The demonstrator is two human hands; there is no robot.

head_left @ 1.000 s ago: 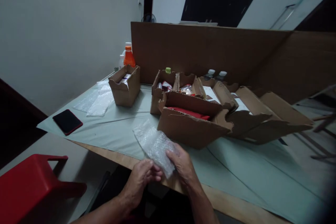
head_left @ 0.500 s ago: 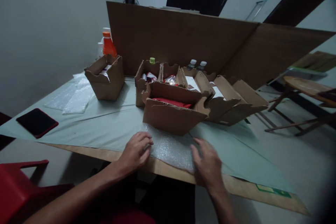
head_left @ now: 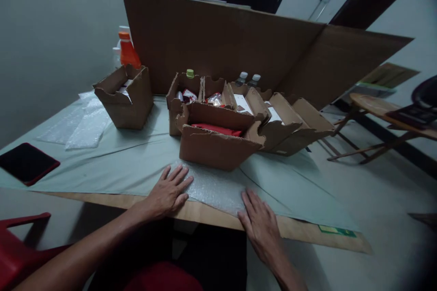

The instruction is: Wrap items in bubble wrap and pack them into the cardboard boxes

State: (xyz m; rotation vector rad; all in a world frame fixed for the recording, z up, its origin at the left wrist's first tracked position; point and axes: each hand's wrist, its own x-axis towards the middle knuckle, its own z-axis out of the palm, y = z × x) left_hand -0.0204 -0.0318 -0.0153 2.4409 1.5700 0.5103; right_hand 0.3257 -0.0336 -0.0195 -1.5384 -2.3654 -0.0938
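Note:
A sheet of bubble wrap [head_left: 215, 188] lies flat at the table's front edge. My left hand [head_left: 169, 191] rests on its left end, palm down with the fingers spread. At the right end, my right hand [head_left: 259, 218] lies with its fingers stretched out over the wrap's edge. Neither hand grips anything. Just behind the wrap stands a cardboard box [head_left: 218, 149], and a red packet [head_left: 218, 130] shows inside it.
More cardboard boxes [head_left: 283, 136] stand behind, holding packets and white cartons. Another box [head_left: 133, 109], bubble wrap pieces [head_left: 87, 129] and a phone-like black device [head_left: 29, 163] are at left. A tall cardboard panel [head_left: 211, 41] and an orange bottle [head_left: 128, 52] stand at the back.
My fingers have flattened and spread onto the bubble wrap; before, they were more curled at its two ends. The whole view has shifted slightly.

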